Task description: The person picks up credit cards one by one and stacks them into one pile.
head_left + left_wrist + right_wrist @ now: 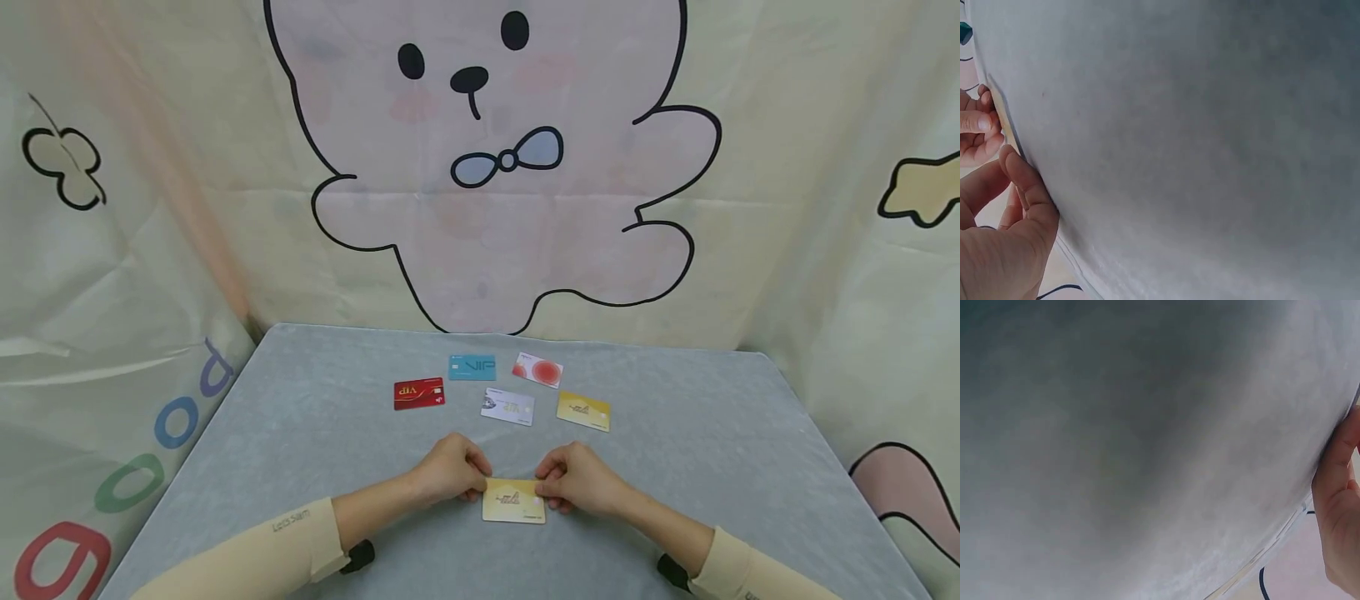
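Note:
Between both hands is a yellow card (513,502) with a small printed emblem, just above the cloth or touching it; I cannot tell which. The left hand (453,470) pinches its upper left corner between thumb and fingers, and the right hand (576,481) pinches the upper right corner. In the left wrist view the card (1005,117) appears nearly edge-on, the left hand (1013,225) at its near end and the other hand's fingers at its far end. Only part of the right hand (1340,500) shows in the right wrist view, where the card is hidden.
Beyond the hands lie a red VIP card (419,394), a blue VIP card (472,367), a white card with red circles (537,370), a silver-white card (507,407) and another yellow card (583,412). Grey cloth covers the table (337,442); a printed curtain (480,250) hangs behind.

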The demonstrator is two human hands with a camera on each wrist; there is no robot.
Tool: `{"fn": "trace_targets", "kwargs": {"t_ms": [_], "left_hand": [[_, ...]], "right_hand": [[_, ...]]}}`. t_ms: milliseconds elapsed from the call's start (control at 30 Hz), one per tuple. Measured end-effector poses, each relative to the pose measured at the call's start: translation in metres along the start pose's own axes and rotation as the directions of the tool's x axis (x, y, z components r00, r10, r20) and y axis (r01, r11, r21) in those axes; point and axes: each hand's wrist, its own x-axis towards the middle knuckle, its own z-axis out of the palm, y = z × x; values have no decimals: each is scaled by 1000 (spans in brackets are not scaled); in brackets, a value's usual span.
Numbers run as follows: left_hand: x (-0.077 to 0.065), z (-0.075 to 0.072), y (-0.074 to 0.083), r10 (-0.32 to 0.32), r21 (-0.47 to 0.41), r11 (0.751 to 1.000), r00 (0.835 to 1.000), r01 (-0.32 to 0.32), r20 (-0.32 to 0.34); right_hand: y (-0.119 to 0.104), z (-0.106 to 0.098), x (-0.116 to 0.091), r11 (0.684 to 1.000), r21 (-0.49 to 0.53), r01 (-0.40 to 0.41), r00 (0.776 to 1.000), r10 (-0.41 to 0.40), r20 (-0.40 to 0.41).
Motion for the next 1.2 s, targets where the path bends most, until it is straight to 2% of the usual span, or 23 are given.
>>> {"fn": "trace_targets", "kwargs": {"t_ms": [167, 367, 600, 900, 1200], "left_hand": [[0, -8, 2, 19, -46, 999, 1000, -19, 4], [2, -21, 11, 53, -32, 998, 998, -54, -30], [5, -28, 15, 60, -42, 997, 997, -63, -56], [18, -36, 10, 107, -62, 992, 990, -113, -91], [31, -46, 12, 93, -68, 992, 984, -104, -150]], "right_hand": [[-5, -7, -2, 1000, 12, -26, 999, 26, -28], [-12, -19, -3, 999, 2, -32, 996, 32, -81], [-16, -30, 0, 1000, -21, -20, 991, 17, -132], [-25, -38, 3, 1000, -10, 8, 985, -10, -170], [-27, -48, 12, 999, -35, -12, 970, 3, -242]]}}
